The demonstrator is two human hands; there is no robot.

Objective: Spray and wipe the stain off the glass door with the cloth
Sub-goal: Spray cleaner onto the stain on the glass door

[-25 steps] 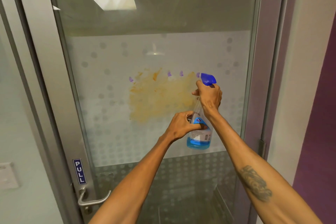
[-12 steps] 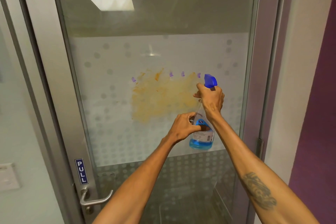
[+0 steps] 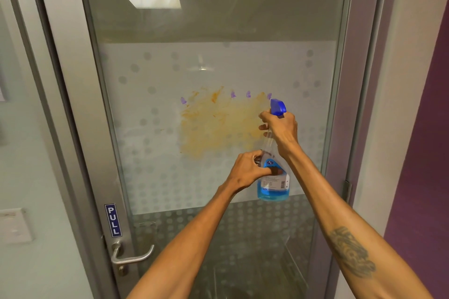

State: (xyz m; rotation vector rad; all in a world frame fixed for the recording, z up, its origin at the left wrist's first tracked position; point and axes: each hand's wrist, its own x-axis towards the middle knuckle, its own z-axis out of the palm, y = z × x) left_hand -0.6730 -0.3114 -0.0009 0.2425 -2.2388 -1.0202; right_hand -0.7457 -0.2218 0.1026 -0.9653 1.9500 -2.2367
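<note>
A broad orange-yellow stain [image 3: 218, 126] with small purple marks along its top edge covers the frosted middle of the glass door [image 3: 150, 172]. Just right of the stain I hold up a clear spray bottle [image 3: 274, 184] with blue liquid and a blue spray head. My right hand [image 3: 281, 128] grips the bottle's neck at the trigger, nozzle turned left toward the stain. My left hand [image 3: 247, 170] clasps the bottle's body at the label. No cloth is in view.
The door has a grey metal frame with a lever handle [image 3: 131, 256] and a blue PULL sign [image 3: 113, 219] at lower left. A white wall plate [image 3: 14, 226] sits at the far left. A purple wall [image 3: 422, 153] stands to the right.
Both hands and the bottle have stayed almost in place beside the stain. The spray head has turned slightly; the stain looks the same.
</note>
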